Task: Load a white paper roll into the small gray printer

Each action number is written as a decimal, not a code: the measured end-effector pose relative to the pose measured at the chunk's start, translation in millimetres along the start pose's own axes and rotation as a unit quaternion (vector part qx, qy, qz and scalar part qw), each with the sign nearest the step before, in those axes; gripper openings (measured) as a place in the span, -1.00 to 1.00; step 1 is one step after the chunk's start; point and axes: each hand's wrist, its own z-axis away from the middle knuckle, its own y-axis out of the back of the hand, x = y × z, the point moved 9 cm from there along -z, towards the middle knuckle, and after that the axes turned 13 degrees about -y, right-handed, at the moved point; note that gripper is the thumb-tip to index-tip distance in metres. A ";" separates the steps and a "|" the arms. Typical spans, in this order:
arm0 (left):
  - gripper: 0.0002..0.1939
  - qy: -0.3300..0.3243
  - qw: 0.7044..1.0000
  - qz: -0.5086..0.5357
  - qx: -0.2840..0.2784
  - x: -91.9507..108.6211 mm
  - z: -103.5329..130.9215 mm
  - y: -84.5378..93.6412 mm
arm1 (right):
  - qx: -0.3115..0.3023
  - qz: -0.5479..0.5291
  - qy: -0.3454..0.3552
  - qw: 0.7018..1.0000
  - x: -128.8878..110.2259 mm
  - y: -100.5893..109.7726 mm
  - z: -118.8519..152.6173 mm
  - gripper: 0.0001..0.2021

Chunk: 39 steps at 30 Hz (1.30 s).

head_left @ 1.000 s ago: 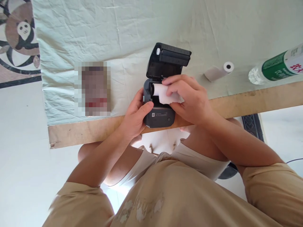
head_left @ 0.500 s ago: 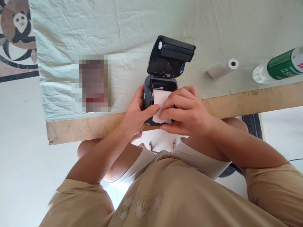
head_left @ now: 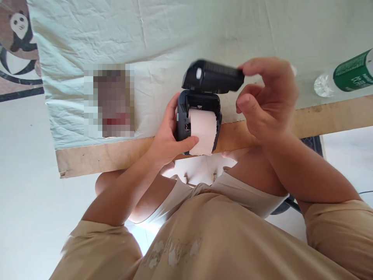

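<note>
A small black printer [head_left: 183,116] lies at the table's front edge with its lid [head_left: 215,77] raised but tilted forward. White paper [head_left: 204,130] sits in its bay, and the torn end hangs toward the front edge. My left hand [head_left: 171,140] grips the printer's left side, its thumb resting on the paper. At the right end of the lid, my right hand [head_left: 269,95] touches the corner with its index finger; its fingers are apart and nothing is held between them.
A plastic bottle with a green label [head_left: 351,74] lies at the right. A blurred-out item [head_left: 113,103] is on the green cloth [head_left: 163,35] at the left. Behind my right hand, a bit of a white roll [head_left: 294,70] shows. A wooden edge [head_left: 87,159] runs along the front.
My right hand has left the paper and moved up and right to the lid. The lid has tipped forward, partly lowered. My left hand stays on the printer.
</note>
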 end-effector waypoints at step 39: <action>-0.49 0.028 0.997 0.024 0.062 9.5 6.8 -5.0 | -0.309 -0.026 -0.177 0.934 31.5 -58.9 30.1 -0.17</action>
